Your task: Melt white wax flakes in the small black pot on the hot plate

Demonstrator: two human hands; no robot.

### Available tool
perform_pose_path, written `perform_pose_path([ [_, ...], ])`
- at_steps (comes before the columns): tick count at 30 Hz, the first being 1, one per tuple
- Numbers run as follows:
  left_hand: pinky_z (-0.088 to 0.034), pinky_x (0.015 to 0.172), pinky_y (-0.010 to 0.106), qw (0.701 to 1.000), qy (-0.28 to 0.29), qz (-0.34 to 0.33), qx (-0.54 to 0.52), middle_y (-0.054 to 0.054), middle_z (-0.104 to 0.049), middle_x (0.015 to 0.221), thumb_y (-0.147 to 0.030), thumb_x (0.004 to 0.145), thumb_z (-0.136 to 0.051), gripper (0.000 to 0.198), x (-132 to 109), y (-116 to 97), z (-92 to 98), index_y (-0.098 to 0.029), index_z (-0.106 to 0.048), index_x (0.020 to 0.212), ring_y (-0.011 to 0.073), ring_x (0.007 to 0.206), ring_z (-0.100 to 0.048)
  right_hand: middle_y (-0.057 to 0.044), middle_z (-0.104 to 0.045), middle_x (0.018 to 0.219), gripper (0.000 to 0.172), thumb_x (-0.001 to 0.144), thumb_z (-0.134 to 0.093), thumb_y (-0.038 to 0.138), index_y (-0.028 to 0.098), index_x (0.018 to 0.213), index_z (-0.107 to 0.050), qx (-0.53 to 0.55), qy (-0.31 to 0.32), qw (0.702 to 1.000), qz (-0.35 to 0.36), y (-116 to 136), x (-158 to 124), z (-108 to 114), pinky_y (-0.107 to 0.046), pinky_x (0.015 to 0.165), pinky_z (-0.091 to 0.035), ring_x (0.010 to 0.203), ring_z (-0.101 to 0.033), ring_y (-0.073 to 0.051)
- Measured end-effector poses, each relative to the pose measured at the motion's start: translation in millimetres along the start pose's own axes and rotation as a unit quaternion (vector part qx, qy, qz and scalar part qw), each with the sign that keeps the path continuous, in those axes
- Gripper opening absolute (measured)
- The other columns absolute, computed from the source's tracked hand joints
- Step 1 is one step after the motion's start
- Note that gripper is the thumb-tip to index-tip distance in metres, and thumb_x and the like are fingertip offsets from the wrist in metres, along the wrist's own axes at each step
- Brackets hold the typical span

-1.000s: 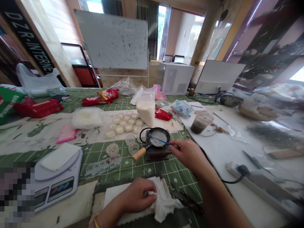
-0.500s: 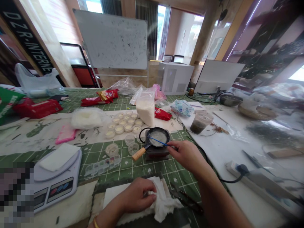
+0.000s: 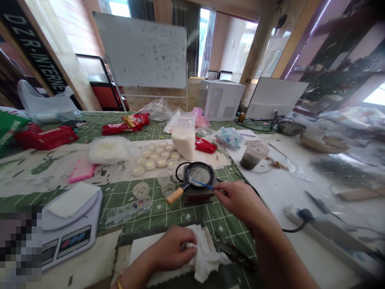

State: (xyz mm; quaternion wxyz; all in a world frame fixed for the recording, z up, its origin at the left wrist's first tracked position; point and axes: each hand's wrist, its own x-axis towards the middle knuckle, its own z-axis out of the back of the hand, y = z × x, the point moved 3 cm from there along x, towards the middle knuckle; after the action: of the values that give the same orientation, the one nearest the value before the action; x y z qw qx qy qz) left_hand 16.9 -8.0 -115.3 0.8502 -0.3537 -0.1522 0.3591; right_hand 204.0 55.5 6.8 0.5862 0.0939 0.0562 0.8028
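My right hand (image 3: 240, 200) pinches a thin blue stick (image 3: 203, 185), whose tip reaches into a small black pan (image 3: 199, 174) with pale liquid inside. The pan has a wooden handle (image 3: 175, 196) and stands on a small dark heater (image 3: 197, 193). My left hand (image 3: 171, 249) is shut on a crumpled white tissue (image 3: 207, 259), which rests on a white sheet of paper (image 3: 147, 245) near the mat's front edge. Part of the tissue is hidden under my fingers.
Several small cups of pale cream (image 3: 156, 160) stand behind the pan, beside a bag of white granules (image 3: 183, 140). A digital scale (image 3: 70, 228) sits left, dark-handled scissors (image 3: 236, 255) lie right of the tissue, and a power strip (image 3: 313, 228) lies right.
The view has shifted slightly. The blue stick's tip has moved toward the near side of the pan, and my left hand stays on the tissue.
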Motion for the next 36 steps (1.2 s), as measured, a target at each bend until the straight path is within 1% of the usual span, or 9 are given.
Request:
perform_pose_path([
  [3, -0.039, 0.064, 0.019, 1.0, 0.0, -0.005, 0.004, 0.001, -0.062, 0.071, -0.026, 0.078, -0.048, 0.016, 0.1, -1.2, 0.8, -0.017, -0.061, 0.08, 0.0112, 0.064, -0.052, -0.003, -0.072, 0.081, 0.029, 0.085, -0.041, 0.031, 0.025, 0.089, -0.069, -0.013, -0.026, 0.999, -0.038, -7.2, 3.2, 1.1, -0.026, 0.061, -0.038, 0.074, -0.064, -0.019],
  [7, -0.039, 0.064, 0.02, 1.0, -0.003, -0.006, 0.002, 0.001, -0.062, 0.071, -0.025, 0.077, -0.049, 0.015, 0.9, -0.9, 1.7, -0.017, -0.061, 0.078, 0.0116, 0.065, -0.053, -0.004, -0.07, 0.079, 0.029, 0.086, -0.039, 0.032, 0.022, 0.083, -0.065, -0.014, -0.056, 0.995, -0.076, -19.7, 4.9, 6.1, -0.026, 0.06, -0.036, 0.074, -0.062, -0.018],
  [13, -0.039, 0.063, 0.02, 1.0, -0.005, -0.005, -0.007, 0.002, -0.063, 0.072, -0.025, 0.077, -0.049, 0.015, 1.8, 0.2, 1.4, -0.016, -0.061, 0.079, 0.0121, 0.066, -0.054, -0.005, -0.067, 0.075, 0.032, 0.086, -0.037, 0.033, 0.021, 0.068, -0.061, -0.02, -0.011, 0.995, -0.102, -30.7, 2.5, 9.2, -0.026, 0.058, -0.034, 0.071, -0.06, -0.018],
  [16, -0.039, 0.063, 0.02, 1.0, -0.002, -0.005, -0.007, 0.002, -0.063, 0.072, -0.024, 0.077, -0.049, 0.015, 1.4, -0.1, 0.8, -0.016, -0.061, 0.079, 0.0118, 0.065, -0.053, -0.005, -0.067, 0.075, 0.034, 0.086, -0.036, 0.036, 0.021, 0.07, -0.062, -0.01, -0.018, 0.992, -0.126, -36.5, 0.1, 13.8, -0.026, 0.058, -0.034, 0.071, -0.059, -0.019],
  [20, -0.038, 0.062, 0.02, 1.0, 0.0, -0.007, -0.008, 0.002, -0.062, 0.072, -0.025, 0.077, -0.049, 0.015, 1.1, -0.2, 0.5, -0.016, -0.061, 0.079, 0.0114, 0.065, -0.052, -0.003, -0.068, 0.076, 0.028, 0.083, -0.041, 0.034, 0.023, 0.075, -0.065, 0.045, -0.031, 0.995, -0.084, -39.5, -0.8, 16.8, -0.025, 0.059, -0.036, 0.07, -0.059, -0.017],
  [25, -0.038, 0.062, 0.02, 1.0, 0.005, -0.008, 0.0, 0.002, -0.061, 0.07, -0.027, 0.078, -0.048, 0.017, 1.4, -1.3, 1.0, -0.016, -0.061, 0.079, 0.0115, 0.064, -0.052, 0.0, -0.066, 0.065, 0.022, 0.075, -0.05, 0.034, 0.023, 0.078, -0.068, 0.082, -0.075, 0.987, -0.117, -50.9, -4.1, 20.7, -0.025, 0.053, -0.037, 0.057, -0.056, -0.014],
  [27, -0.038, 0.062, 0.02, 1.0, 0.004, -0.005, 0.003, 0.002, -0.062, 0.071, -0.027, 0.078, -0.048, 0.017, 1.3, -1.5, 1.5, -0.016, -0.061, 0.078, 0.0117, 0.064, -0.052, 0.001, -0.065, 0.062, 0.023, 0.075, -0.05, 0.035, 0.023, 0.083, -0.069, 0.133, -0.09, 0.982, -0.102, -48.4, -4.4, 20.6, -0.025, 0.053, -0.038, 0.054, -0.055, -0.013],
  [31, -0.039, 0.064, 0.02, 1.0, 0.005, -0.005, -0.005, 0.002, -0.062, 0.072, -0.027, 0.078, -0.048, 0.016, 0.8, -1.1, 1.6, -0.016, -0.06, 0.079, 0.0119, 0.066, -0.053, 0.0, -0.065, 0.062, 0.024, 0.075, -0.051, 0.034, 0.021, 0.086, -0.068, 0.209, -0.077, 0.973, -0.056, -37.2, -0.2, 15.5, -0.024, 0.053, -0.04, 0.055, -0.056, -0.013],
  [36, -0.04, 0.066, 0.02, 1.0, 0.006, -0.007, -0.003, 0.002, -0.063, 0.074, -0.028, 0.079, -0.047, 0.018, 1.3, -0.8, 1.4, -0.017, -0.061, 0.08, 0.0126, 0.068, -0.054, -0.001, -0.068, 0.068, 0.023, 0.073, -0.054, 0.034, 0.02, 0.084, -0.069, 0.221, -0.088, 0.969, -0.065, -40.0, 1.5, 16.7, -0.025, 0.055, -0.043, 0.059, -0.058, -0.014],
])
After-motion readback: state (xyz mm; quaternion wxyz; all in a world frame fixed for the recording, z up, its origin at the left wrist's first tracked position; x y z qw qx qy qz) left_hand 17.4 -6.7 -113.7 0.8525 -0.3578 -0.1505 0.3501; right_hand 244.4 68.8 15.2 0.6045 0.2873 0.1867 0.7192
